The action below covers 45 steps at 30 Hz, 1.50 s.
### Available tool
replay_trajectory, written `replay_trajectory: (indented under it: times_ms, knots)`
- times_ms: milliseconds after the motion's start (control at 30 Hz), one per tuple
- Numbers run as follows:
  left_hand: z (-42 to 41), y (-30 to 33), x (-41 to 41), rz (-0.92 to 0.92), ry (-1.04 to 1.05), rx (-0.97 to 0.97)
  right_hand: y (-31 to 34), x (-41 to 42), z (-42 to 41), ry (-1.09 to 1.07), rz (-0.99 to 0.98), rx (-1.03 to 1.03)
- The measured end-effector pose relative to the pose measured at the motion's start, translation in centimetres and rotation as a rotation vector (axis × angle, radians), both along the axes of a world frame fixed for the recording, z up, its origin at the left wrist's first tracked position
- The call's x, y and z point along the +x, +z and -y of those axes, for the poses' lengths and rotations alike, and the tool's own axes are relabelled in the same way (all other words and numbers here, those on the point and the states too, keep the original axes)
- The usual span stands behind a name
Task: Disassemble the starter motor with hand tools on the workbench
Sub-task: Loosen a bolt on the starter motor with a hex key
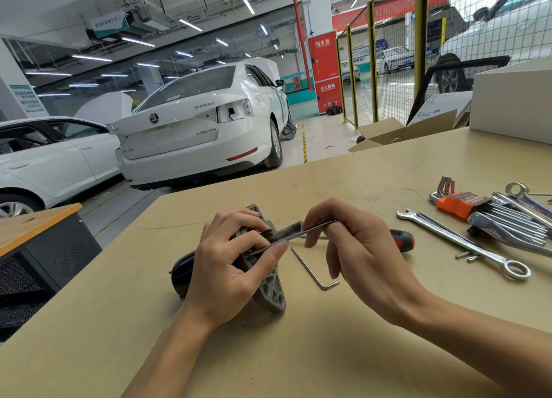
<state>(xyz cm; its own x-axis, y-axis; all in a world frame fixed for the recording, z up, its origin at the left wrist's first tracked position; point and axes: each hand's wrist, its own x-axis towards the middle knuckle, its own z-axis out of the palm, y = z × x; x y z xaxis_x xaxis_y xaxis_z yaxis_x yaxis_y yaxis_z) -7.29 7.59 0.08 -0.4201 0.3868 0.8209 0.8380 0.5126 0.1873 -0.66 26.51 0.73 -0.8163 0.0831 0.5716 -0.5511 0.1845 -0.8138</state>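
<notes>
On the tan worktop (343, 170), centre-near, lies the starter motor (268, 290) w/ its grey ribbed mounting flange facing right and its dark body end sticking out to the left. Left hand (227, 266) wraps over the motor from the near-left side, fingers (239, 218) curled round the housing, thumb pressed along the tool shaft. Right hand (352, 248) sits just right of the motor, fingers curled, pinching a thin metal hex key (298, 233) whose tip meets the motor's flange face between the two hands.

Far right: open cardboard box (397, 133) beyond the worktop edge, contents can't be made out; white box (510, 105) on the far-right corner.

Right side of worktop: hex key set in an orange holder (457, 205), touching a pile of chrome wrenches (519, 206). A long combination wrench (460, 241) lies nearer. Red/black screwdriver handle (403, 239) pokes out behind the right hand. A loose L-shaped hex key (313, 272) lies just beside the flange, below the hands.
</notes>
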Motion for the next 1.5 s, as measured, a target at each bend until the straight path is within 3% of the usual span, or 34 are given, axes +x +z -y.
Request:
replay_trajectory:
  times_ms: [367, 1500]
  knots:
    - [0.02, -0.04, 0.00, 0.005, -0.001, 0.002, 0.02, 0.05, -0.07, -0.066, 0.066, 0.013]
    - [-0.07, 0.09, 0.18, 0.008, 0.000, 0.014, -0.26, -0.39, -0.19, -0.127, -0.010, 0.068]
